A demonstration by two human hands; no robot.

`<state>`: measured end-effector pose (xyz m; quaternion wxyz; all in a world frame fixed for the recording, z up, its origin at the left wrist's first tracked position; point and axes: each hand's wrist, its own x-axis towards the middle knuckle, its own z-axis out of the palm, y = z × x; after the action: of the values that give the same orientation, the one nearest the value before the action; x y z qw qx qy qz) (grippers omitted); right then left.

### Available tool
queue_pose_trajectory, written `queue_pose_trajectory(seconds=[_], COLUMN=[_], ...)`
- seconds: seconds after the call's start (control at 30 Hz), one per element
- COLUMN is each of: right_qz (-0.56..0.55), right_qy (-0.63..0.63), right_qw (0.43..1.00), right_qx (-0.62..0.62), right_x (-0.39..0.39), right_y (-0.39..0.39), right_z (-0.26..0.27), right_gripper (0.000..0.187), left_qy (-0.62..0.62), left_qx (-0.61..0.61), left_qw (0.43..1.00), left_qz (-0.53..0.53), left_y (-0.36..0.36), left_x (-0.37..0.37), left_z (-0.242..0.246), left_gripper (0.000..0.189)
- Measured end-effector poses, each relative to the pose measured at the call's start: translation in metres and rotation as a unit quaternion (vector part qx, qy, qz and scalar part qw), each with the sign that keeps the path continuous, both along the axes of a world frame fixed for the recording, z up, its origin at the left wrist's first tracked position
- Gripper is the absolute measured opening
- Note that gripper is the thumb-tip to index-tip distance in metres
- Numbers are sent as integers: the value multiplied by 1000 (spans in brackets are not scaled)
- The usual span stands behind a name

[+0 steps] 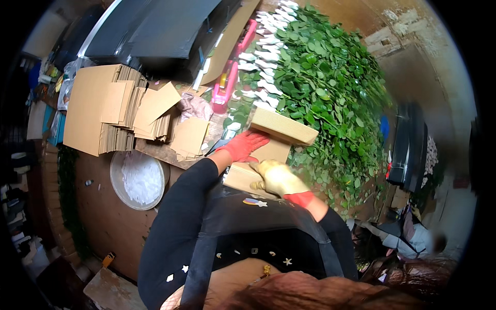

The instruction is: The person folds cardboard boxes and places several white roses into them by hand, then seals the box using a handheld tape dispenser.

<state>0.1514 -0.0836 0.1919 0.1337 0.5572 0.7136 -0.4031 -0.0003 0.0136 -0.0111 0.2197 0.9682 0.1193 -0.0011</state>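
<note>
Before me is a piece of corrugated cardboard (278, 150), with a ribbed far panel (285, 127) standing up and a near panel (239, 177) close to my apron. My left hand (243, 146), in a red glove, lies flat on its left part with the fingers stretched out. In a cream glove over a red cuff, my right hand (277, 178) grips the near panel, with fingers at its upper and lower edges. What lies under the cardboard is hidden. Leafy green stems (329, 73) with white-wrapped ends (267, 73) are heaped just beyond it.
Stacked cardboard sheets (91, 108) and smaller pieces (190, 135) lie to the left. Pink tape dispensers (224, 91) stand beyond my left hand. A bucket of white scraps (141, 180) is on the floor. Black corrugated sheets (162, 31) are at the back; another person (414, 236) is at right.
</note>
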Motion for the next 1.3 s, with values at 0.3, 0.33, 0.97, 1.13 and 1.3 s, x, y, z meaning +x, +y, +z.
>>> queue_pose_trajectory(seconds=[0.3,0.33,0.97,1.13,1.3], right_qz=[16,100,-500,-521,-517], right_qy=[238,186,295,307,260], right_qw=[903,909,805,767,793], right_qx=[357,359,-124,-213,-192], right_x=[-96,-110,29,56,47], right_y=[71,96,11,6,6], right_z=[-6,-20,-70,-147,-158], right_gripper=[34,32,25,22,32], left_qy=[-32,-28,-29,-1,-7], left_qx=[-6,-6,-125,-10,-63], left_qw=[999,1000,991,999,998], left_qz=[6,2,39,-36,14], left_y=[0,2,-4,26,36], left_x=[1,1,3,-33,-55], left_z=[-26,-23,-32,6,54], left_gripper=[91,91,65,66,51])
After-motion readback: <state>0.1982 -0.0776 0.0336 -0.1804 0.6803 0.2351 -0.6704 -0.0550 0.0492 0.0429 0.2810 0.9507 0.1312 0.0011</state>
